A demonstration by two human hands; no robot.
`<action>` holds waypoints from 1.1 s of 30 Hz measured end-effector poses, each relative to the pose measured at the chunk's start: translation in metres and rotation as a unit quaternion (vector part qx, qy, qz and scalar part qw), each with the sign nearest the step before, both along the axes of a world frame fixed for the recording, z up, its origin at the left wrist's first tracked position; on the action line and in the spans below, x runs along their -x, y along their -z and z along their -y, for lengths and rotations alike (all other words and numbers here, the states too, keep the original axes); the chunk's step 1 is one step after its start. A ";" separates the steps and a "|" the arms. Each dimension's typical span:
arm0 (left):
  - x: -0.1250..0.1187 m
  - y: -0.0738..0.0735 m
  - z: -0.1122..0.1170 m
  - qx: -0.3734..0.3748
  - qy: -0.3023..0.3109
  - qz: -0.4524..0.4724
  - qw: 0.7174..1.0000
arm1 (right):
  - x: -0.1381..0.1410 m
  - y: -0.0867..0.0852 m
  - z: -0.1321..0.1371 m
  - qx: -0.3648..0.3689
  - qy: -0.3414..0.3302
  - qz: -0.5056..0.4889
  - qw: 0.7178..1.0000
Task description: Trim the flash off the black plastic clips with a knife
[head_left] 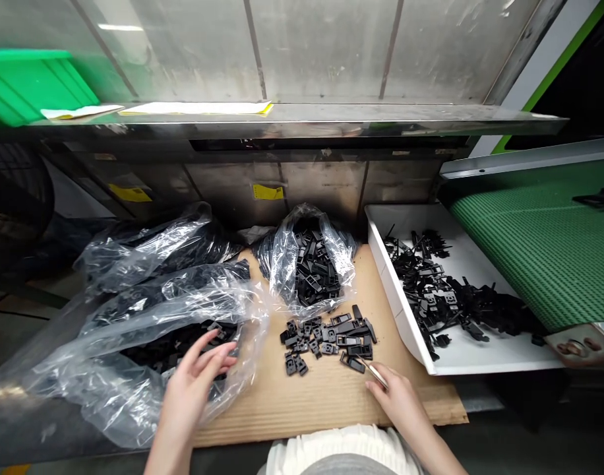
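black plastic parts (326,343) | left hand (196,389) fingers open over plastic bag (109,389) | right hand (395,399) pinching slim tool (374,375)

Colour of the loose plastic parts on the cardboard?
Black moulded plastic parts, best seen in the head view.

Small black plastic clips (326,342) lie in a loose heap just right of a clear plastic bag (109,389) of similar black parts; the right hand (395,399) pinches a slim pale tool (374,375) at the heap's near edge, the left hand (198,376) open over the bag's mouth
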State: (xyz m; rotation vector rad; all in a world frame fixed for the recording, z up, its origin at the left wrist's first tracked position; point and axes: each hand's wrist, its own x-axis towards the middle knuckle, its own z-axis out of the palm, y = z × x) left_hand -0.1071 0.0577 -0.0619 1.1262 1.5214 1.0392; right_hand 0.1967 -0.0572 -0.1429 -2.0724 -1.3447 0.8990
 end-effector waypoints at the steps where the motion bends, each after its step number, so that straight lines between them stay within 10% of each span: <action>1: -0.011 -0.002 0.002 0.004 0.030 -0.004 1.000 | 0.003 0.003 -0.003 0.006 0.001 0.004 1.000; 7: -0.067 -0.016 0.022 0.028 0.175 -0.008 0.984 | 0.014 0.000 -0.014 0.010 0.015 -0.051 0.999; 16: -0.117 -0.027 0.048 0.020 0.332 0.061 0.941 | 0.041 -0.065 -0.002 -0.069 0.003 -0.282 0.957; 24: -0.124 -0.042 0.060 0.002 0.282 0.115 0.952 | 0.033 -0.076 0.013 -0.177 0.052 -0.226 0.957; 33: -0.112 -0.051 0.066 -0.158 0.299 -0.029 0.941 | 0.026 -0.109 0.018 -0.324 -0.122 -0.055 0.936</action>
